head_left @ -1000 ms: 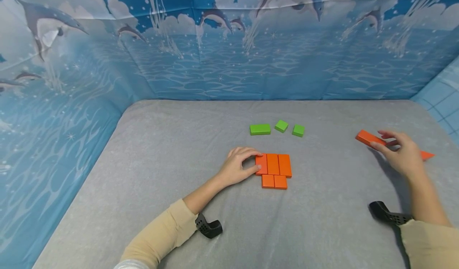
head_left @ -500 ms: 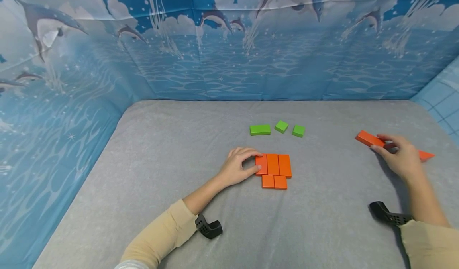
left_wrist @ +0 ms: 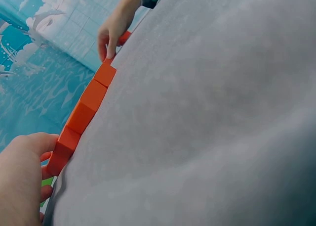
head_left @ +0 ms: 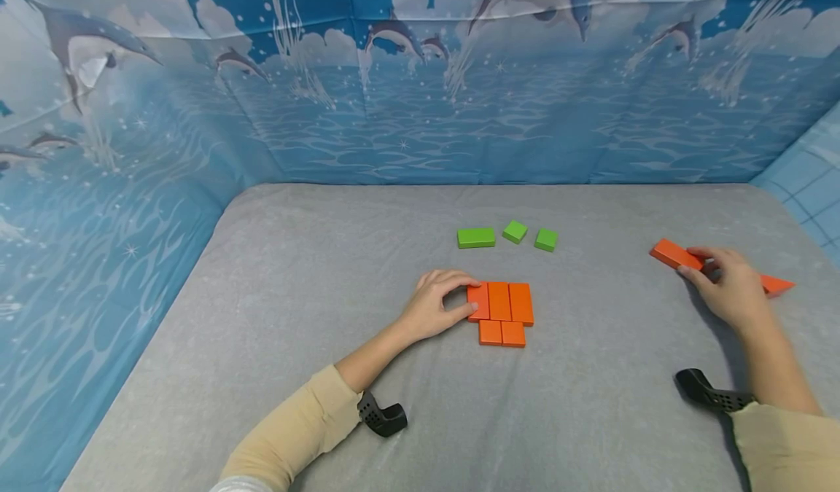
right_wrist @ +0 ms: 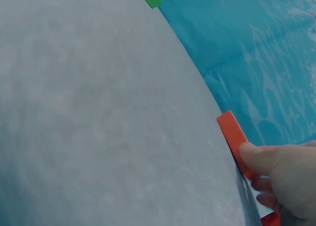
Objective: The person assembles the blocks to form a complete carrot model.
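Observation:
In the head view, three oblong orange blocks (head_left: 500, 301) lie side by side on the grey cloth, with two square orange blocks (head_left: 490, 332) against their near edge. My left hand (head_left: 433, 306) pinches the leftmost oblong block (head_left: 480, 299) between thumb and forefinger at its two ends. Far to the right, my right hand (head_left: 730, 289) grips another orange block (head_left: 672, 253) by its near end, thumb on one side and fingers on the other. The right wrist view also shows this thumb (right_wrist: 254, 154) on the block. Partly behind that hand lies a pointed orange piece (head_left: 778, 286).
Behind the orange group, a green oblong block (head_left: 475, 238) and two green square blocks (head_left: 515, 231) rest on the grey cloth (head_left: 315, 259). A blue dolphin-print curtain (head_left: 420, 113) rises along the back and left edges.
My right hand has shifted slightly left and its fingers have closed in on the orange block. More of the pointed piece shows behind it. The left hand stays in place.

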Demonstrator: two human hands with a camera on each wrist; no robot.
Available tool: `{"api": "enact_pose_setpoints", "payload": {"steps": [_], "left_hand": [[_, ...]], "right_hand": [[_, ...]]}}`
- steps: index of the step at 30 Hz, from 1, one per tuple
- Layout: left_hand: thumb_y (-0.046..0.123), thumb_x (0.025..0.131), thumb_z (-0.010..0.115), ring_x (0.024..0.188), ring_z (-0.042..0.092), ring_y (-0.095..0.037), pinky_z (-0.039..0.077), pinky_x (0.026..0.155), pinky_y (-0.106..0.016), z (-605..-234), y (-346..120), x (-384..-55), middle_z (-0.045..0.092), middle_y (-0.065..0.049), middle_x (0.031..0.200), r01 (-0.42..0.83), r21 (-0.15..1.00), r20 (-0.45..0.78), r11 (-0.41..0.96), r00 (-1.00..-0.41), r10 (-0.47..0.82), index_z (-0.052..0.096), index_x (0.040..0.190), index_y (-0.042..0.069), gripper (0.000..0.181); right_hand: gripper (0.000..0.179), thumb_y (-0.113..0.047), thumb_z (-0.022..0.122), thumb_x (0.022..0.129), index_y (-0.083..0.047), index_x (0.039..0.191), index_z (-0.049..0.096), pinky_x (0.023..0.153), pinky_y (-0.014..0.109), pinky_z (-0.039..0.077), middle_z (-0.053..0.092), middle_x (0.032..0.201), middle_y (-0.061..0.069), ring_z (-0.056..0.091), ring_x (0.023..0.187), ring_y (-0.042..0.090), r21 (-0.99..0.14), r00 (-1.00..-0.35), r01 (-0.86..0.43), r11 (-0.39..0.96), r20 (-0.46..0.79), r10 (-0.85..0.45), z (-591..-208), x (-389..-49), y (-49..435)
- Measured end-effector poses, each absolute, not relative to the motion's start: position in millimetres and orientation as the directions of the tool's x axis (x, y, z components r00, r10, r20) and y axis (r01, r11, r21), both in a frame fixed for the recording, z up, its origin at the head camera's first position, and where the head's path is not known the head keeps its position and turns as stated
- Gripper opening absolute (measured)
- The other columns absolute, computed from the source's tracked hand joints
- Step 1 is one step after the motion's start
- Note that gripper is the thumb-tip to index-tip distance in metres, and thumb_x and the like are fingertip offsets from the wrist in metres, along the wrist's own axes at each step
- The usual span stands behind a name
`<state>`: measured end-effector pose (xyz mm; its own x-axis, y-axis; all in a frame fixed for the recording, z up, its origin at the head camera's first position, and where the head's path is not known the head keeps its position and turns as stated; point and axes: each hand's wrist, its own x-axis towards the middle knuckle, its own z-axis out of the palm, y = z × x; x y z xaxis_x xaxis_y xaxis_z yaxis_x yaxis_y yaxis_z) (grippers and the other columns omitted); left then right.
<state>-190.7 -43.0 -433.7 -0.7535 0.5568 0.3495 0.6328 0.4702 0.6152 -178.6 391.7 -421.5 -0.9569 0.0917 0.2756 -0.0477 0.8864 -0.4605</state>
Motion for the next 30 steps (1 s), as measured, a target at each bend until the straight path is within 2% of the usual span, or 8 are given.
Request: {"api": "enact_pose_setpoints", "payload": {"steps": [2, 6, 9, 12, 14, 16, 21, 30], "left_hand": [[0.026, 0.085, 0.065, 0.110, 0.047, -0.016, 0.025, 0.101, -0.041, -433.4, -43.1, -190.7, 0.059, 0.000, 0.118, 0.631, 0.617, 0.347, 0.470, -0.754, 0.558, 0.063, 0.114, 0.015, 0.032], [0.027, 0.085, 0.065, 0.110, 0.047, -0.016, 0.026, 0.101, -0.041, -433.7, -43.1, -191.0, 0.059, 0.000, 0.118, 0.633, 0.615, 0.344, 0.471, -0.752, 0.562, 0.063, 0.114, 0.015, 0.032], [0.027, 0.085, 0.065, 0.110, 0.047, -0.016, 0.026, 0.101, -0.041, -434.3, -43.3, -191.6, 0.059, 0.000, 0.118, 0.634, 0.615, 0.345, 0.470, -0.751, 0.563, 0.063, 0.114, 0.015, 0.032], [0.026, 0.085, 0.065, 0.110, 0.047, -0.016, 0.026, 0.101, -0.041, -434.6, -43.4, -192.1, 0.059, 0.000, 0.118, 0.634, 0.616, 0.347, 0.468, -0.751, 0.561, 0.063, 0.114, 0.015, 0.032], [0.026, 0.085, 0.065, 0.110, 0.047, -0.016, 0.026, 0.101, -0.041, -434.2, -43.5, -192.2, 0.059, 0.000, 0.118, 0.634, 0.616, 0.348, 0.467, -0.751, 0.561, 0.063, 0.114, 0.015, 0.032], [0.026, 0.085, 0.065, 0.110, 0.047, -0.016, 0.026, 0.101, -0.040, -433.7, -43.4, -192.1, 0.059, 0.000, 0.118, 0.633, 0.616, 0.347, 0.469, -0.753, 0.560, 0.063, 0.114, 0.015, 0.032], [0.026, 0.085, 0.065, 0.110, 0.047, -0.016, 0.026, 0.101, -0.040, -433.5, -43.1, -191.7, 0.059, 0.000, 0.119, 0.630, 0.617, 0.346, 0.472, -0.756, 0.556, 0.063, 0.114, 0.015, 0.032], [0.027, 0.085, 0.065, 0.112, 0.046, -0.016, 0.025, 0.102, -0.042, -434.9, -42.0, -192.5, 0.058, -0.001, 0.120, 0.629, 0.615, 0.348, 0.475, -0.757, 0.552, 0.062, 0.116, 0.016, 0.033]], "right_hand": [[0.037, -0.015, 0.053, 0.093, 0.012, 0.118, 0.047, 0.069, 0.055, 0.034, 0.042, 0.106, 0.032, 0.044, 0.086, 0.044, -0.467, -0.957, -0.055, 0.883, 0.276, 0.086, -419.1, -178.5, 388.9], [0.039, -0.016, 0.053, 0.093, 0.010, 0.121, 0.047, 0.066, 0.035, 0.037, 0.042, 0.109, 0.030, 0.044, 0.085, 0.040, -0.501, -0.957, -0.086, 0.861, 0.282, 0.069, -406.3, -177.8, 378.2], [0.038, -0.015, 0.057, 0.091, 0.008, 0.121, 0.049, 0.064, 0.021, 0.030, 0.045, 0.108, 0.027, 0.044, 0.084, 0.018, -0.524, -0.945, -0.155, 0.838, 0.325, 0.029, -392.0, -177.3, 363.3], [0.036, -0.009, 0.060, 0.088, 0.008, 0.119, 0.052, 0.065, 0.017, 0.031, 0.047, 0.107, 0.025, 0.038, 0.083, -0.003, -0.530, -0.923, -0.256, 0.809, 0.382, -0.042, -381.3, -176.4, 341.0], [0.035, -0.007, 0.063, 0.086, 0.007, 0.117, 0.054, 0.066, 0.015, 0.033, 0.049, 0.105, 0.023, 0.034, 0.082, -0.010, -0.521, -0.903, -0.329, 0.788, 0.417, -0.101, -378.2, -174.4, 322.6], [0.034, -0.004, 0.065, 0.083, 0.006, 0.115, 0.056, 0.067, 0.014, 0.035, 0.052, 0.104, 0.020, 0.037, 0.083, -0.008, -0.506, -0.881, -0.405, 0.761, 0.439, -0.177, -376.7, -171.2, 303.2], [0.037, -0.001, 0.071, 0.077, 0.000, 0.111, 0.059, 0.067, 0.018, 0.040, 0.056, 0.101, 0.011, 0.046, 0.079, 0.007, -0.487, -0.824, -0.548, 0.680, 0.453, -0.339, -376.3, -158.1, 257.7], [0.036, 0.000, 0.072, 0.074, -0.006, 0.108, 0.061, 0.064, 0.024, 0.043, 0.057, 0.103, 0.001, 0.048, 0.077, 0.006, -0.542, -0.763, -0.645, 0.538, 0.409, -0.501, -381.3, -132.7, 214.4]]}}
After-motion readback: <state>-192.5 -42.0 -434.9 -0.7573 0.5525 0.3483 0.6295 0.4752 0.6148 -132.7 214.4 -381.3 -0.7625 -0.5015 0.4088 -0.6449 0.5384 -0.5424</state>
